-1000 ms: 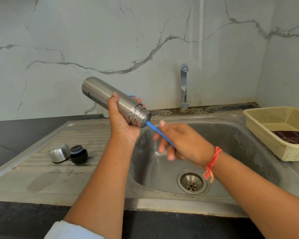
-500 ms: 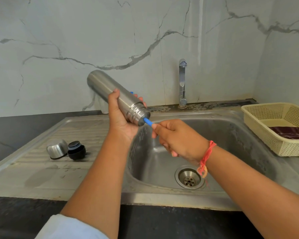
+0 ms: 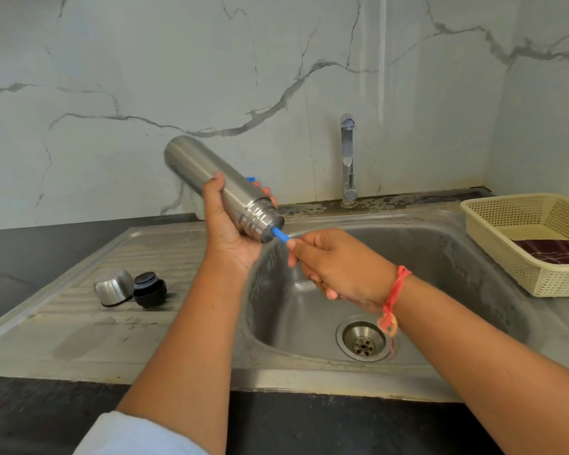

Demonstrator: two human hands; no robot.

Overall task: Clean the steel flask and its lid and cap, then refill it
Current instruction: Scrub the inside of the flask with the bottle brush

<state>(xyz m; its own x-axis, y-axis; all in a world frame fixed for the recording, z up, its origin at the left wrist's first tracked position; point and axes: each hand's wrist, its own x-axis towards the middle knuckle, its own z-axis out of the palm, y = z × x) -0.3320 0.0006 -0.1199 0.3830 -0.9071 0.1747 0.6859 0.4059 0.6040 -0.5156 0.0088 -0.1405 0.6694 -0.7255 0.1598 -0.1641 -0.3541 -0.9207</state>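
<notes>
Dark stone desk (image 3: 20, 264) w/ a steel sink unit (image 3: 79, 326) set in it: ribbed drainboard on the left, basin (image 3: 457, 264) on the right, strainer drain (image 3: 363, 339) at its bottom. White marble-look wall (image 3: 145, 77) w/ grey veins runs behind & along the right side. A chrome tap (image 3: 348, 159) stands at the sink's back edge.

Steel flask (image 3: 211, 172) is held in the air above the seam btwn drainboard & basin. Its long axis is tilted: base up-left toward the wall, open threaded mouth down-right toward the basin. L hand (image 3: 230, 238) holds it from below near the neck, fingers (image 3: 216, 187) wrapped round the body. R hand (image 3: 339, 267), red thread (image 3: 395, 297) at the wrist, has its fingers pinched on a blue handle (image 3: 280, 234) whose far end goes into the mouth (whatever is on that end is hidden inside).

Steel cap (image 3: 114, 287) lies tipped on the drainboard, touching the black lid (image 3: 150, 289) just to its right. Both are well apart from the flask.

Cream plastic basket (image 3: 506, 224) sits at the sink's right edge. In it lies a flat dark maroon item (image 3: 555, 251); can't tell what it is.
</notes>
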